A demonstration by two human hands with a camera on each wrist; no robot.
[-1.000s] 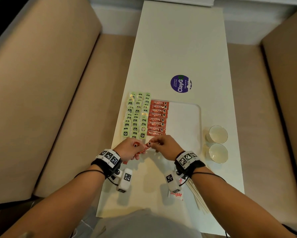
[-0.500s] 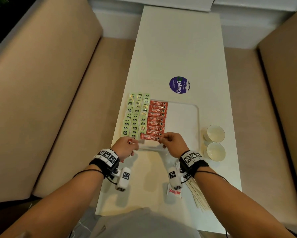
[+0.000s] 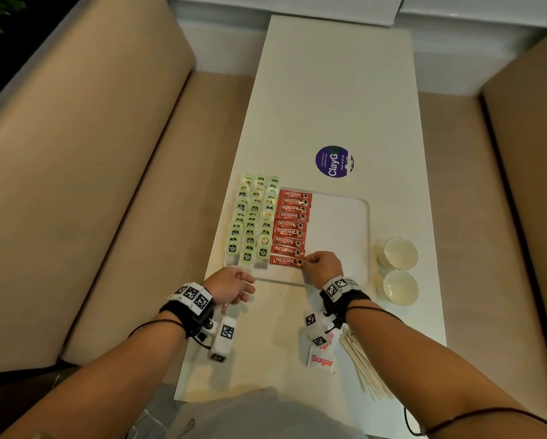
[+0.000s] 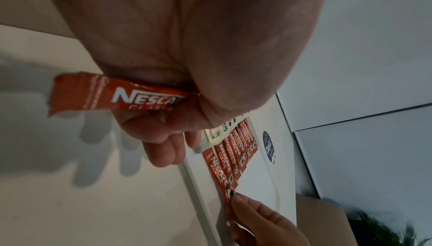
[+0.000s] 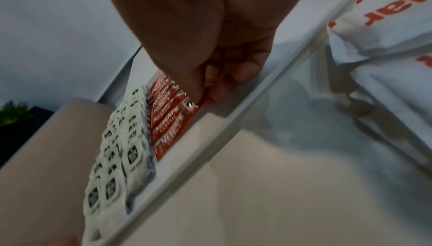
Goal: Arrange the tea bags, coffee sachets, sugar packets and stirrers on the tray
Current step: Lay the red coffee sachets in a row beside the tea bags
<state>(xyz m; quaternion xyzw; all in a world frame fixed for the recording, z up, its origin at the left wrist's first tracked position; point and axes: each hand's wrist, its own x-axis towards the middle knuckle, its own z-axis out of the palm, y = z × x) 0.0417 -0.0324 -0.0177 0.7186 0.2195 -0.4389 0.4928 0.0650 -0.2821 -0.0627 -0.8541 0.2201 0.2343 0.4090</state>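
At near edge of white rectangular plastic tray (image 3: 345,236), right hand (image 3: 321,267) pinching right end of last red Nescafe coffee sachet (image 3: 285,260), long axis crosswise, closing the red column beside green-tagged tea bags (image 3: 253,217). Left hand (image 3: 229,285) off tray over white tabletop (image 3: 329,90), grip curled round spare red sachet (image 4: 112,96). Sugar packets (image 3: 322,359), wooden stirrers (image 3: 364,365) nearest right arm.

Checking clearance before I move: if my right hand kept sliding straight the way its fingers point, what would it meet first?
The right hand points leftward along the nearest coffee sachet, which it already pinches. Beyond that, likely the tea bags beside it, though height is unclear.
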